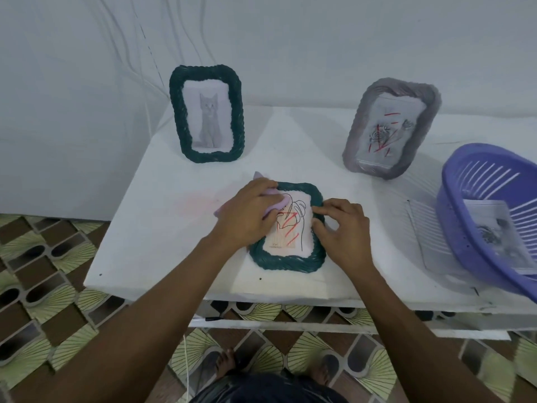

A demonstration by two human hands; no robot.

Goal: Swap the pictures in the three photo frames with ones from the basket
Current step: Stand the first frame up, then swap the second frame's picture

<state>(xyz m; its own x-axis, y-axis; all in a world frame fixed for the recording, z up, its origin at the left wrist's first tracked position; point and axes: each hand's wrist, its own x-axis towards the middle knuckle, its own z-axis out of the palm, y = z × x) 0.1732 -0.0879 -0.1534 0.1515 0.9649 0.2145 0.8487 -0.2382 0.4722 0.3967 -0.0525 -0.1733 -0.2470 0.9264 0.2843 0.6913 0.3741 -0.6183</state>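
1. One purple basket (453,205) sits at the right end of the table (162,228), with printed pictures (494,228) lying inside.
2. Two frames stand behind: a green frame (177,112) with a cat picture and a grey frame (357,135) with a red-marked rose.
3. One flat frame (287,264) lies near the front edge.
4. The left hand (247,216) holds a purple cloth (277,200) in its grip on the flat frame's top-left corner; the right hand (343,228) grips its right rim.

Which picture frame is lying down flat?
The near green frame lies flat on the table. The cat frame and the grey frame both stand propped up at the back.
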